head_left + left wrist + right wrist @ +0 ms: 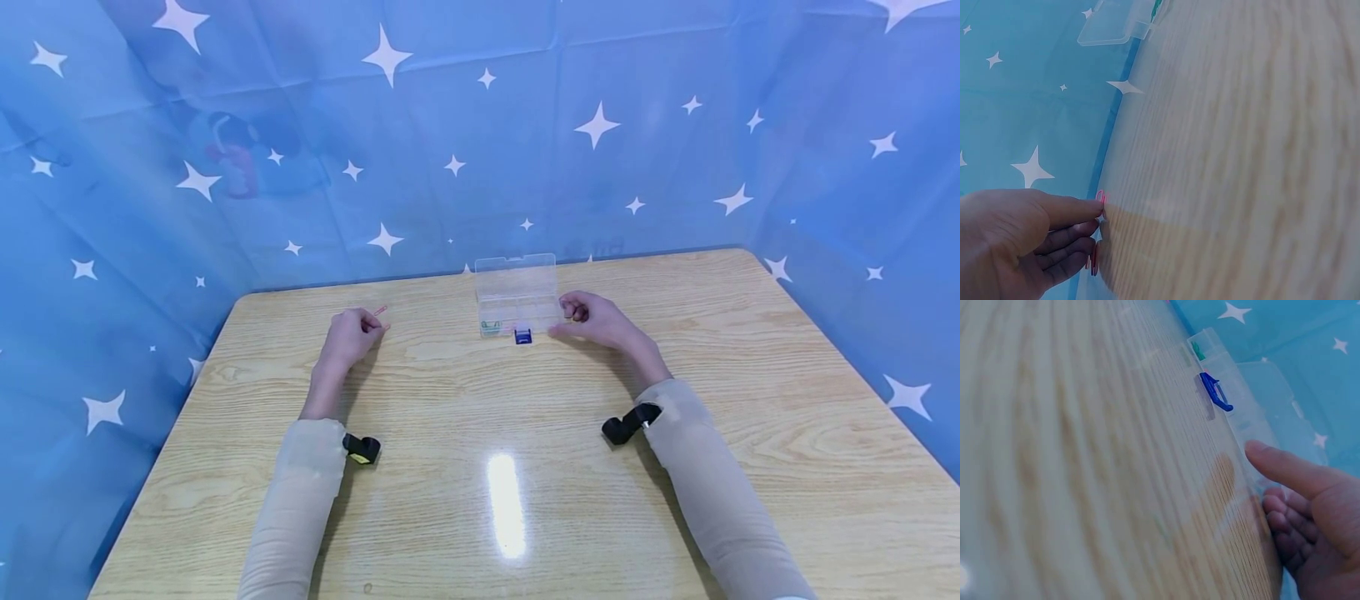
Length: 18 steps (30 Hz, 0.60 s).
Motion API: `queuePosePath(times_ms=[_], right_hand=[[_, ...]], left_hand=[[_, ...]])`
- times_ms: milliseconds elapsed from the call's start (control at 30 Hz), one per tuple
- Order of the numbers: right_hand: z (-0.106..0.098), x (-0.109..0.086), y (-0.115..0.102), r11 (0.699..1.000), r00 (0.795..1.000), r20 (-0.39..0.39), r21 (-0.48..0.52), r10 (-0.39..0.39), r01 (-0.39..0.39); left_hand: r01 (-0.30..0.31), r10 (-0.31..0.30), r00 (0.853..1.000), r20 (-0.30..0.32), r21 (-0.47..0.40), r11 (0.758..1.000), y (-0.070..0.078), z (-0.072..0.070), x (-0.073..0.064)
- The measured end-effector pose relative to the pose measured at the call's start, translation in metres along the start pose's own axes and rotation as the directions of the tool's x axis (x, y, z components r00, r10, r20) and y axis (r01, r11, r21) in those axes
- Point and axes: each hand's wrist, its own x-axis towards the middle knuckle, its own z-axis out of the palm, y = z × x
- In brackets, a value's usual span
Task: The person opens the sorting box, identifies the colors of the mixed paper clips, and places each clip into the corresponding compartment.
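Note:
In the head view my left hand (351, 337) is at the back left of the table, and its fingertips pinch a pink paper clip (1101, 196). A second red-pink paper clip (381, 310) lies just beyond those fingers. A clear plastic box (517, 310) stands at the back middle with its lid raised. My right hand (596, 320) holds the right end of the box, thumb at the front edge and the other fingers curled at the side. A blue clip-like piece (522, 336) sits against the front of the box. Green clips (491, 327) show in its left compartment.
The wooden table (450, 433) spreads out in front of the box. A blue cloth with white stars (480, 150) hangs along the back and both sides. Each sleeve carries a black wrist camera, the left one (362, 448) and the right one (630, 422).

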Motion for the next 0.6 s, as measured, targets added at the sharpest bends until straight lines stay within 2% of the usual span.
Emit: queuePosePath(times_ms=[600], right_hand=[[0.0005,0.0006,0.0013,1.0,1.0,-0.001,-0.019,-0.006,0.006]], left_hand=[[-0.058,0.058,0.998,-0.024,-0.018,0.998,0.0006,-0.0008,-0.001]])
